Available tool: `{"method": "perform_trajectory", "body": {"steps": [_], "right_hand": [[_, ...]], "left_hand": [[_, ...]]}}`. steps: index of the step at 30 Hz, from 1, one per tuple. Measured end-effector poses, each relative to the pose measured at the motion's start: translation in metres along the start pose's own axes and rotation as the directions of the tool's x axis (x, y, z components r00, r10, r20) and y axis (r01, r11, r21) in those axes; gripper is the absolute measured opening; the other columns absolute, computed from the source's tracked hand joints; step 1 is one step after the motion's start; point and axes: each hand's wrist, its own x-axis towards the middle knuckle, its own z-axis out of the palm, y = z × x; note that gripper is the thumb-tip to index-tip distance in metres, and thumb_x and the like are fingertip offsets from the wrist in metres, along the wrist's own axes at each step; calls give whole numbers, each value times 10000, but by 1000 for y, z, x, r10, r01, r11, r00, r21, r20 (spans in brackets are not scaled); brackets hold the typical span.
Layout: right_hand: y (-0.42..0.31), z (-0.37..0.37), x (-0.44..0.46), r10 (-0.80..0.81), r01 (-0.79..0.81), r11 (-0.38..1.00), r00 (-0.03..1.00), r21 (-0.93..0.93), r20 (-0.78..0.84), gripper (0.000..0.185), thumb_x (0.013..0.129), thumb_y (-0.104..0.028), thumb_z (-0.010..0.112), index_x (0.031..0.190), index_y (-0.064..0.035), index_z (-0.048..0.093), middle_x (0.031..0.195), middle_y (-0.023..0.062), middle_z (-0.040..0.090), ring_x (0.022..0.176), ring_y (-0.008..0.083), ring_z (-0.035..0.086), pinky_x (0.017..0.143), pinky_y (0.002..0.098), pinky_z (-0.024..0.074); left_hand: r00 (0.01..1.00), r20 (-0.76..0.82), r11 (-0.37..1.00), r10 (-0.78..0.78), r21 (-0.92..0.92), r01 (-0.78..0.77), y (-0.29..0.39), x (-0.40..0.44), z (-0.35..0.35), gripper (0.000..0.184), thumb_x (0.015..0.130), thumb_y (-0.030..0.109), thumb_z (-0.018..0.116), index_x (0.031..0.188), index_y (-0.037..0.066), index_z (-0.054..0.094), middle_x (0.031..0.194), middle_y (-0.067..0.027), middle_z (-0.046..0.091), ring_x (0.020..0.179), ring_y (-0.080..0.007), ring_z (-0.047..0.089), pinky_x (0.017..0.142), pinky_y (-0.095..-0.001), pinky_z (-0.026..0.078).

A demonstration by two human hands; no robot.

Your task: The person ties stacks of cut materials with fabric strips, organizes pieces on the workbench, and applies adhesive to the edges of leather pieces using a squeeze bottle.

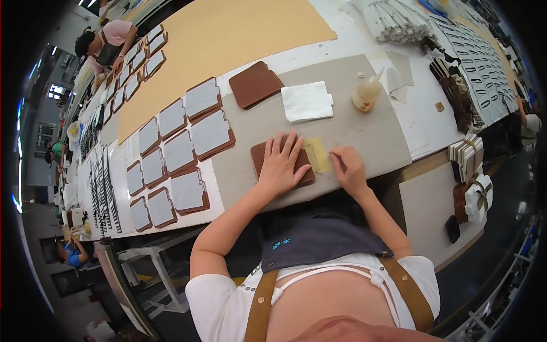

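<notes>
My left hand point(280, 165) lies flat with spread fingers on a brown leather piece point(258, 155) near the table's front edge. A translucent yellow sheet point(322, 155) sticks out from the leather's right side. Beside that sheet is my right hand point(348, 170), its fingers curled in a pinch at the sheet's edge; what they hold, if anything, is too small to make out. Behind my hands lie another brown leather piece point(254, 84) and a white square piece point(307, 102). An upright glue bottle point(366, 94) with a pointed nozzle stands to the right.
Rows of brown pieces with pale grey tops point(209, 134) lie at left. Tan sheeting point(239, 28) covers the back. White strips point(399, 20), dark straps point(453, 91) and bundled pieces point(466, 153) are at right. Co-workers, one in a pink top point(116, 34), are at far left.
</notes>
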Motion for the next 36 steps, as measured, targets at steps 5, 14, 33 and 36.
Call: {"method": "perform_trajectory", "body": {"steps": [5, 14, 33, 36], "right_hand": [[0, -4, 0, 44, -42, 996, 999, 75, -23, 114, 824, 27, 586, 928, -21, 587, 861, 128, 604, 781, 299, 576, 702, 353, 458], [45, -33, 72, 38, -134, 976, 882, -174, -469, 560, 784, -81, 699, 1259, 13, 419, 1207, 162, 501, 1067, 280, 506, 842, 348, 462], [79, -59, 37, 259, -317, 932, 921, -173, -292, 666, 743, -223, 758, 1282, -19, 425, 1274, 206, 478, 1179, 365, 466, 1027, 415, 373], [74, -118, 16, 150, -237, 900, 956, -365, -251, 537, 772, -210, 731, 1217, -12, 507, 1275, 187, 493, 1179, 349, 472, 1046, 398, 361]], "left_hand": [[999, -15, 999, 30, -19, -30, 0, -1, -2, 862, 814, 638, 514, 1444, 87, 307, 1504, -146, 242, 1387, -399, 160, 1125, -549, 91], [997, 71, 999, 5, 35, -8, 8, 0, -4, 928, 754, 674, 549, 1448, 106, 313, 1527, -202, 157, 1397, -451, 81, 1107, -597, 47], [995, 89, 997, 34, 65, -40, 16, -1, -3, 923, 747, 604, 617, 1454, 107, 291, 1525, -194, 170, 1403, -398, 133, 1114, -577, 72], [997, 70, 996, 38, 72, -43, 16, 0, -2, 925, 751, 605, 615, 1457, 108, 285, 1530, -192, 161, 1407, -400, 123, 1115, -576, 73]]}}
